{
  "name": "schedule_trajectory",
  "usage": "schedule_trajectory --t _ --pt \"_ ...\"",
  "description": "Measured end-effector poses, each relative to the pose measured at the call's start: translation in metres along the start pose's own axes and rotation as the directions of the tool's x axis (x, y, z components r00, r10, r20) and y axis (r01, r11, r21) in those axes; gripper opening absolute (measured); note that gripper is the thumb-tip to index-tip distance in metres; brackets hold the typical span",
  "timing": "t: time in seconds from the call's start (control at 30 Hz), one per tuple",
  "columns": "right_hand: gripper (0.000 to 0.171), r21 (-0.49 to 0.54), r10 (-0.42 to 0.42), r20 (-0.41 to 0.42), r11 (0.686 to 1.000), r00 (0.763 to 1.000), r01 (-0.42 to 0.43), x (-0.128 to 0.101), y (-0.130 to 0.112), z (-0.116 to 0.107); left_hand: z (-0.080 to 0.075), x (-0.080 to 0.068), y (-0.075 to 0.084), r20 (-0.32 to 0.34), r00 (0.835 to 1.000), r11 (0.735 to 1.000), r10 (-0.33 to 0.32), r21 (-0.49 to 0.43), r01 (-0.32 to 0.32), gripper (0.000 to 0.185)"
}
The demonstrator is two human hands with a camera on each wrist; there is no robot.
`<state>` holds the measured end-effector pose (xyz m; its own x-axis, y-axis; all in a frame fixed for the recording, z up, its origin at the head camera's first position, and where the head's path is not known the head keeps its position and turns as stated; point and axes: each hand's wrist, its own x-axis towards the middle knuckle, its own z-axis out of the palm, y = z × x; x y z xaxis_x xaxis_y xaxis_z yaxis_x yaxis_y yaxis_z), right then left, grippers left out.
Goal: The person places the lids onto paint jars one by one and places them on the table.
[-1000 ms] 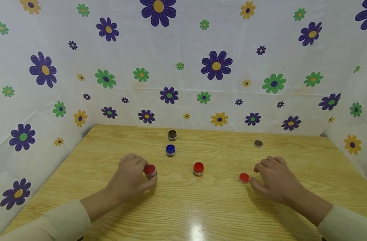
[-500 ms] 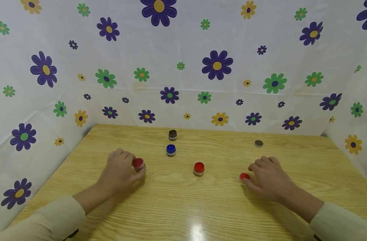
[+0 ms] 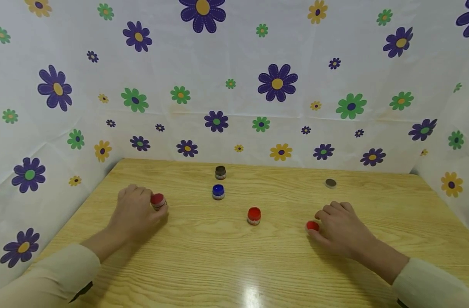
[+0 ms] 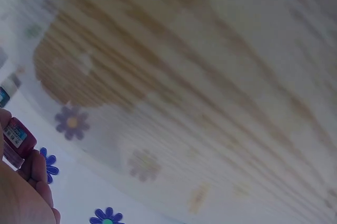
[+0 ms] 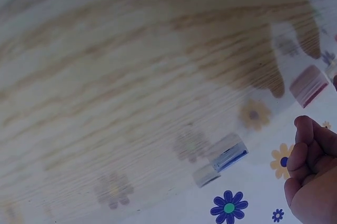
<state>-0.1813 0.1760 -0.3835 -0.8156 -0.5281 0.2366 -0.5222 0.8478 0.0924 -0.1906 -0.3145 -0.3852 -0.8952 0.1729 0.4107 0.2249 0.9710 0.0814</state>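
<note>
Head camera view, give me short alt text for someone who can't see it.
A person's left hand grips a small red-lidded jar on a wooden table, while the right hand rests with its fingers on a loose red lid. Between the hands stand a red jar, a blue jar and a dark jar; flower-print sheeting surrounds the table.

Two jars (image 3: 218,191) mid-table (image 3: 280,265), one behind other (image 3: 220,172).
</note>
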Motion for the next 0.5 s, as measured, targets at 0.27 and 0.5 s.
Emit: schedule_trajectory --t 0.27,0.5 --pt "0.03 0.008 0.001 0.005 1.0 1.0 -0.001 0.001 -0.002 0.002 0.002 0.002 -0.017 0.024 0.999 0.999 -0.042 0.031 0.042 0.037" --pt "0.029 0.006 0.004 -0.001 1.0 1.0 -0.004 0.0 -0.003 0.003 0.003 0.001 -0.023 0.03 0.998 0.997 -0.053 0.058 0.051 0.04"
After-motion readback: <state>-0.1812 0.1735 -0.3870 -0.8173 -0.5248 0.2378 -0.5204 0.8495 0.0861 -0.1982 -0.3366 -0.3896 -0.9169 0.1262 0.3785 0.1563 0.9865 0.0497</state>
